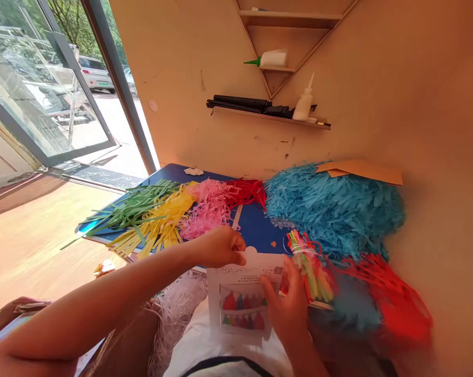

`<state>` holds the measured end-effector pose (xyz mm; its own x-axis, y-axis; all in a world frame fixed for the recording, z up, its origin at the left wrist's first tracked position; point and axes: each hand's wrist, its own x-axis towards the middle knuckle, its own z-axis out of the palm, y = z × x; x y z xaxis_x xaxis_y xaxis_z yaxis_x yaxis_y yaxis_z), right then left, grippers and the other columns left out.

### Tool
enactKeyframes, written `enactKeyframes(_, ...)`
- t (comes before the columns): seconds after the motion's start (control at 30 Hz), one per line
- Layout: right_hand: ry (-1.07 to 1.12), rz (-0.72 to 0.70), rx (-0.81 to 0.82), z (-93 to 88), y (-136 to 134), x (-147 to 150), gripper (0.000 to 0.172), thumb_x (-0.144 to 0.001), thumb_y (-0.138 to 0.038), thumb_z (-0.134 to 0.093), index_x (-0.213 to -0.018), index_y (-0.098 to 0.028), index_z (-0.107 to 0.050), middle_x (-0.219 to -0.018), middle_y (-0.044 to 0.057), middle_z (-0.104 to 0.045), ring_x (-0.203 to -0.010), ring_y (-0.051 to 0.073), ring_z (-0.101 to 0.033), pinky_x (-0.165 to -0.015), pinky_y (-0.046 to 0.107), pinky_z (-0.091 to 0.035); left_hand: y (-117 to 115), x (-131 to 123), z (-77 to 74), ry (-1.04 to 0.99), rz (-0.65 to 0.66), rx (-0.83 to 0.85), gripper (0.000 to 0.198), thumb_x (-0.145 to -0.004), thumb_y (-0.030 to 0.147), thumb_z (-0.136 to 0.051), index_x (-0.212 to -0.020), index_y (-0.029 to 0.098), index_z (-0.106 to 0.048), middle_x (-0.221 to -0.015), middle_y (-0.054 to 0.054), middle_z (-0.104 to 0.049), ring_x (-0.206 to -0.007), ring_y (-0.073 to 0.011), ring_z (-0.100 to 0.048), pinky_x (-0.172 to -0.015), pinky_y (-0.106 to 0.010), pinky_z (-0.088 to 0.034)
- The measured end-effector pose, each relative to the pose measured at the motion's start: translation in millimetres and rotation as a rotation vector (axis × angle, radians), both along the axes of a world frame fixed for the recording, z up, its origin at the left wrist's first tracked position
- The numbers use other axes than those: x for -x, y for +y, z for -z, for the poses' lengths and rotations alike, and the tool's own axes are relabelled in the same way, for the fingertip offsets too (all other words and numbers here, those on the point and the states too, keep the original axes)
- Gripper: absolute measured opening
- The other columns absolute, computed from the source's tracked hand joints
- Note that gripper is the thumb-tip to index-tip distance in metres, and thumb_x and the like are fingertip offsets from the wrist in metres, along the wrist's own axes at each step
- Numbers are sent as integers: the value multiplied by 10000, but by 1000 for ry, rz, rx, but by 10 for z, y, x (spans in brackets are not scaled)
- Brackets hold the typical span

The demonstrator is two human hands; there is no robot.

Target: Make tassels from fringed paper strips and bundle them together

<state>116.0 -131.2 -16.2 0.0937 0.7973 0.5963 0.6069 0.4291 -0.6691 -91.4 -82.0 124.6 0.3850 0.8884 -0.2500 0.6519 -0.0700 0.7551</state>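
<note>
A flat white paper box [244,267], printed with two rows of coloured tassels, stands upright over my lap at the table's front edge. A small rounded tab sticks up from its top. My left hand [221,248] is closed, its fingers pinching at the box's top left edge. On the other side my right hand [287,301] grips the right edge, with the thumb lying across the front. Just right of the box, a bundle of multicoloured paper strips [309,262], tied with white string, lies on the blue table [256,233].
Green [146,201], yellow [168,212], pink [207,209] and red strips [246,192] lie along the table. A big blue strip pile [330,209] carries orange card [362,172]. Red strips [397,298] hang at right. A glue bottle [303,102] stands on a wall shelf.
</note>
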Motion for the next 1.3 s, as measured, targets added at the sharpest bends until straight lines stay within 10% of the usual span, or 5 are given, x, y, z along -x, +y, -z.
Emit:
enactKeyframes(0.17,-268,-13,-448,-219,48,31,368,-901,-253,-667,-1256,-215,-576,-1158,147,-628,-1066,314,-585,-913,497,-439,3,-45,34,34,11,17,111,-665,260,-589,-605,182,-539,-562,58,-444,-564,-116,-393,-540,-253,-255)
enactKeyframes(0.37,-303,-256,-387,-482,134,87,142,-942,-155,-580,-1040,-207,-668,-983,76,-673,-901,223,-613,-770,374,-431,59,-84,39,-23,46,162,224,-631,365,-599,-534,187,-505,-506,67,-345,-513,-102,-300,-509,-260,-215)
enactKeyframes(0.83,58,-581,-169,-487,-5,-20,94,-948,-145,-533,-916,-211,-591,-868,24,-648,-811,169,-617,-726,294,-488,173,-90,151,-11,48,221,312,-570,477,-684,-604,183,-588,-535,68,-407,-531,-98,-326,-502,-246,-219)
enactKeyframes(1.3,-176,-442,-264,-201,9,109,103,-970,-138,-541,-1014,-179,-625,-881,62,-695,-797,181,-660,-716,279,-532,101,-185,0,211,79,260,162,-553,310,-706,-523,178,-616,-512,67,-415,-544,-105,-348,-506,-252,-242)
